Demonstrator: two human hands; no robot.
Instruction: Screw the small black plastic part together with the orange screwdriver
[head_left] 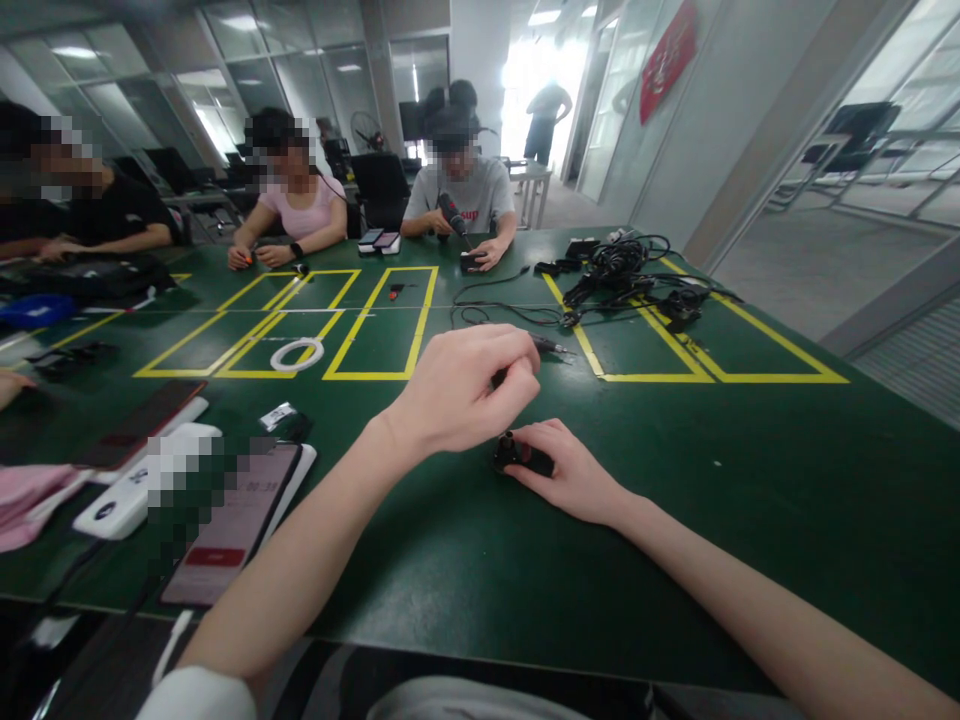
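We judge the small black device (541, 461) light and stiff, its casing perhaps a little slippery, best taken by its long sides, clear of the knob-like end. Our right hand (574, 472) has it pinched between thumb and fingers, low over the green table (757, 510) or resting there. Our left hand (476, 390) curls near it; something dark shows between the fingers, but we cannot tell whether they grip it. The device looks dark, with a faint reddish patch.

Tabletop (712, 540) looks smooth, faintly glossy | black piece (538, 462) looks hard plastic | phone screen (232, 515) looks glossy | pink cloth (34, 500) looks matt
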